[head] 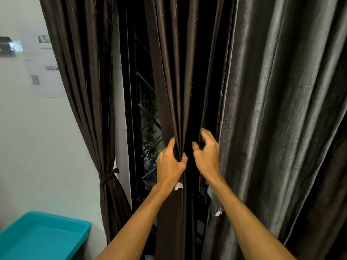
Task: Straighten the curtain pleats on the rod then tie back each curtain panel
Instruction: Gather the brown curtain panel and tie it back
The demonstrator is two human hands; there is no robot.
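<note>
A dark brown middle curtain panel (pixel 172 87) hangs in folds straight ahead. My left hand (pixel 170 164) grips its gathered pleats at waist height. My right hand (pixel 205 152) has its fingers curled round the panel's right edge fold. At the left, another brown curtain panel (pixel 88 91) is cinched by a brown tie-back (pixel 108 176). A grey curtain panel (pixel 281 109) hangs loose at the right. The rod is out of view.
A dark window with a metal grille (pixel 146 128) shows between the brown panels. A teal plastic tub (pixel 41 235) sits at the bottom left. Papers (pixel 47 77) are stuck on the white wall at the left.
</note>
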